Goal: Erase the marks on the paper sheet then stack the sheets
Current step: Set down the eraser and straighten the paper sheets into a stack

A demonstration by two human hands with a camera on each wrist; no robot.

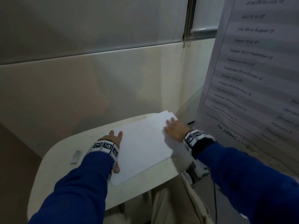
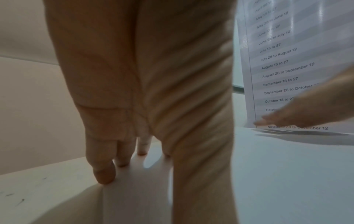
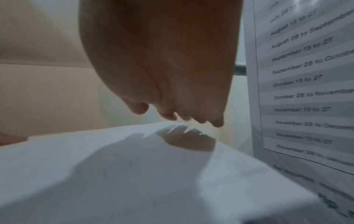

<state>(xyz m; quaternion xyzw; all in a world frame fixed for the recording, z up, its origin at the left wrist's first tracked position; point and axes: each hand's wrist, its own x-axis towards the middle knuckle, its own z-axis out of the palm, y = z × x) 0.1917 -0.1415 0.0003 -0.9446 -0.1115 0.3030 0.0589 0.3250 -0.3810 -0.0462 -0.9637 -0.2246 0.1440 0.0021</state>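
Head view: the paper sheets lie piled on the pale surface, corners fanned at the far end. The left hand is laid flat on the near-left edge, fingers straight, nothing gripped; the right hand is spread over the far corner (seemingly just above it). Squaring is best done by nudging edges inward from both sides, lightly, so no sheet is creased.

White sheets stacked, slightly fanned

Poster crowding table's right, eraser lying left, wall behind.
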